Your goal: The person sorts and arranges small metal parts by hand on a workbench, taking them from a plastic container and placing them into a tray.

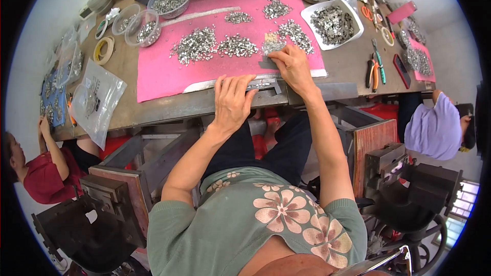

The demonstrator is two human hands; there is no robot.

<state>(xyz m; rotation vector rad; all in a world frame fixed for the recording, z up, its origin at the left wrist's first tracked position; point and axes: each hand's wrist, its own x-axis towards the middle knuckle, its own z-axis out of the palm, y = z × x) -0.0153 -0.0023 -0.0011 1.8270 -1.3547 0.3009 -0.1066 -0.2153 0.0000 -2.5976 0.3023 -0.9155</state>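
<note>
A slim grey metal bar with a crosspiece at its right end (pixel 264 85) lies along the table's front edge. My left hand (pixel 231 101) is closed over its left part, fingers on top and thumb beside it. Just right of it, my right hand (pixel 292 69) is in a pinch low over the pink mat (pixel 169 79); what its fingertips hold is too small to make out. Beyond those fingertips lie a small flat patch of silver pieces (pixel 273 46) and a dark flat plate (pixel 266 63). Loose heaps of small silver metal parts (pixel 238 46) spread across the mat.
A white tray of metal parts (pixel 353 16) stands right, with pliers (pixel 376 74) nearby. Clear tubs (pixel 185 7) line the back. Left are a tape roll (pixel 104 51) and a plastic bag (pixel 105 92). Other people sit at left (pixel 48 174) and right (pixel 433 128).
</note>
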